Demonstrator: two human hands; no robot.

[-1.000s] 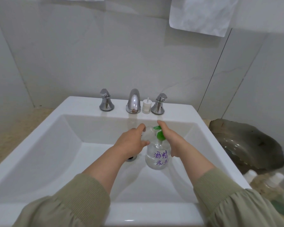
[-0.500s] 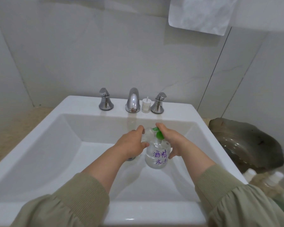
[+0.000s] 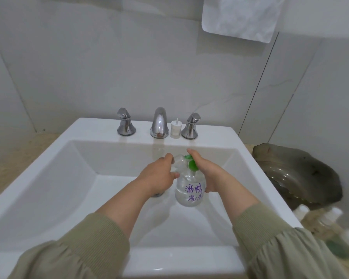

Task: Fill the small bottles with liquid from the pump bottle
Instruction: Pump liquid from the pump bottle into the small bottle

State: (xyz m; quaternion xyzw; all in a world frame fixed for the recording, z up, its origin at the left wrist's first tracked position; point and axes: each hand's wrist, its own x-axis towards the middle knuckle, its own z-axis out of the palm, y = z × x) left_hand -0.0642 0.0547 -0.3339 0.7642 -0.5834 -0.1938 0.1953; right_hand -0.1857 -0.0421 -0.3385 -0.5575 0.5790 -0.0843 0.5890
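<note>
- Low in the basin of the square white sink [image 3: 101,125], the clear round plastic pump bottle [image 3: 189,190] with purple writing stands upright. I cannot tell if its bottom touches the sink.
- It is more than half full of clear liquid, so it is likely a bit heavy. The plastic wall looks smooth, and it could slip if it gets wet.
- The right hand [image 3: 210,174] grips the pump bottle by its side, fingers curled round the wide middle. This looks like the best place to hold it, because the neck is thin. One finger reaches up over the green pump top [image 3: 192,165].
- The left hand [image 3: 157,176] pinches a small clear bottle [image 3: 178,165] between thumb and fingers, right beside the green spout.
- That little bottle looks light and thin, so a hard squeeze may bend it. A soft pinch near its top would keep its mouth under the spout. The mouth is narrow, so drops could miss.
- On the back ledge a small white cap [image 3: 175,129] with a thin tube stands between the silver tap [image 3: 159,123] and the right silver handle [image 3: 191,126].
- Off to the right, beside the sink, more small bottles with white caps [image 3: 318,218] wait. They are blurry.
</note>
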